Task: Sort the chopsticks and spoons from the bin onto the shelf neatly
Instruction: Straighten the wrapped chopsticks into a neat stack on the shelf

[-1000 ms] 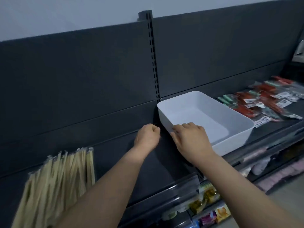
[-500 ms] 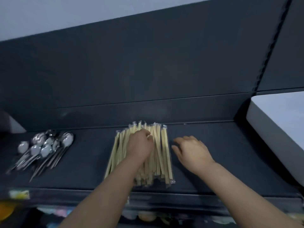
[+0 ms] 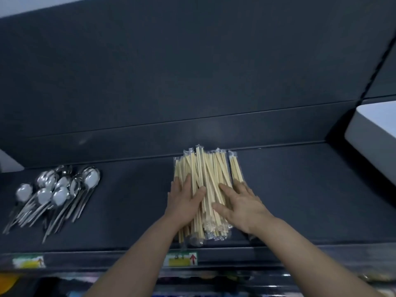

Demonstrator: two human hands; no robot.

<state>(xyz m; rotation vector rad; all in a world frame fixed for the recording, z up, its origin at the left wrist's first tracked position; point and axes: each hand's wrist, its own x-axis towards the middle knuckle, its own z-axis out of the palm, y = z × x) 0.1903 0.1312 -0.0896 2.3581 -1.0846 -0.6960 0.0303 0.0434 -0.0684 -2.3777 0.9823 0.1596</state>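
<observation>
both flat hands, left hand and right hand, press the chopsticks.

Dark back panel, pale wall — dim light

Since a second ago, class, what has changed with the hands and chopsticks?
Both hands left the white bin and moved left to the chopsticks; the left hand and right hand now press flat on the pile. The spoons stayed put.

Dark shelf carries wrapped chopsticks at ctr, a heap of metal spoons well to the left, white bin at far right.
</observation>
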